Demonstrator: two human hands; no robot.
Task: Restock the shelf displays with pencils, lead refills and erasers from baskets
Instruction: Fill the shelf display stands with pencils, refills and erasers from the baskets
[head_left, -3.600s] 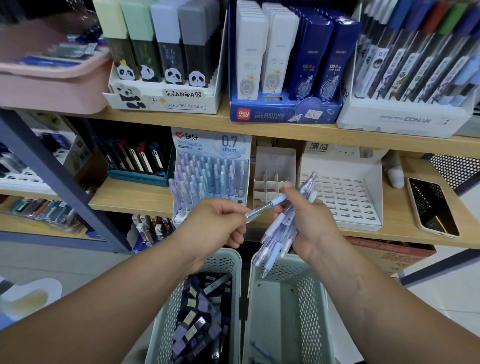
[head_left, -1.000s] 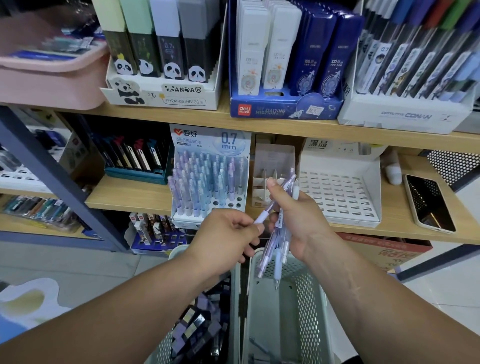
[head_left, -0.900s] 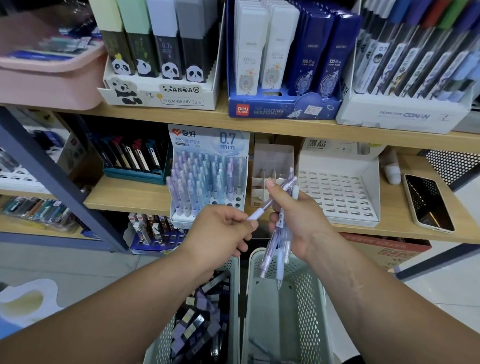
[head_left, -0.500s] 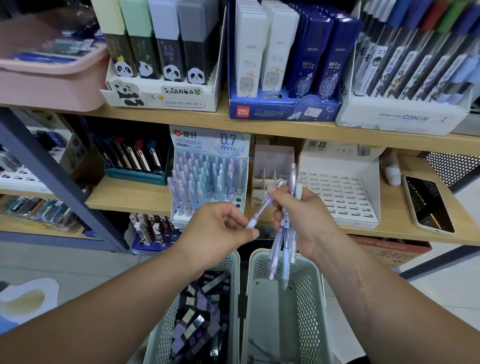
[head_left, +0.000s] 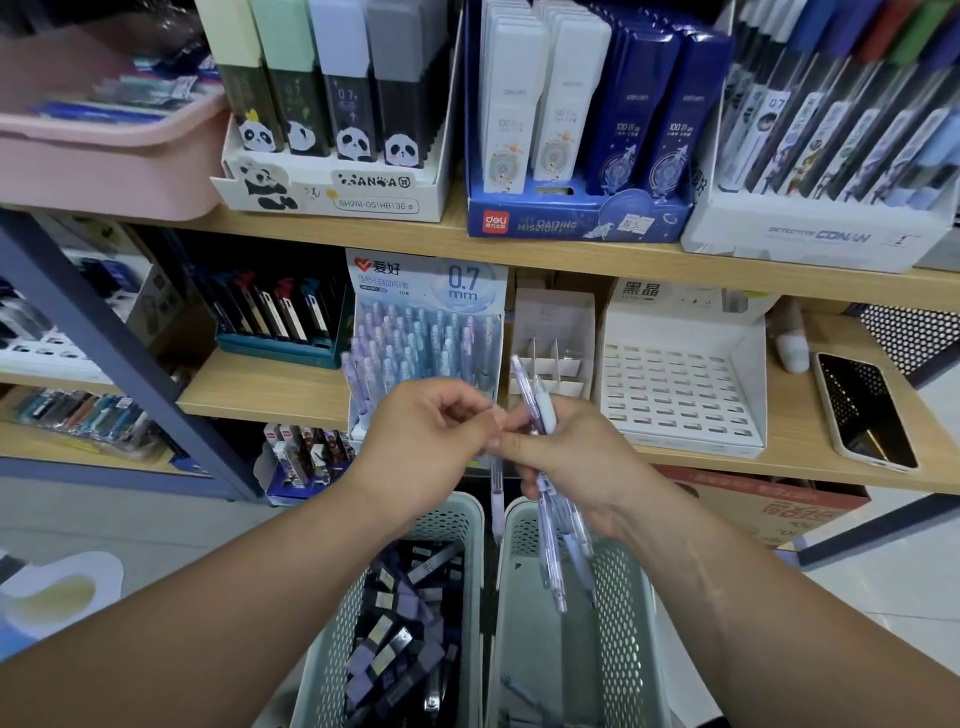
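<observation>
My right hand grips a bundle of pale purple mechanical pencils, tips pointing down over the right basket. My left hand meets it fingertip to fingertip and pinches a single pencil that hangs straight down between the two baskets. Just behind my hands on the middle shelf stands the 0.7 mm pencil display, filled with matching pencils. The left basket holds several dark lead refill boxes.
A white slotted display stand sits right of a small divided box. A phone lies on the shelf at far right. The top shelf carries a pink tub and refill boxes. A blue shelf post slants at left.
My left hand has drawn one pencil from the bundle, swinging it from slanting to hanging straight down. The right hand's bundle turned more upright and the hands closed together.
</observation>
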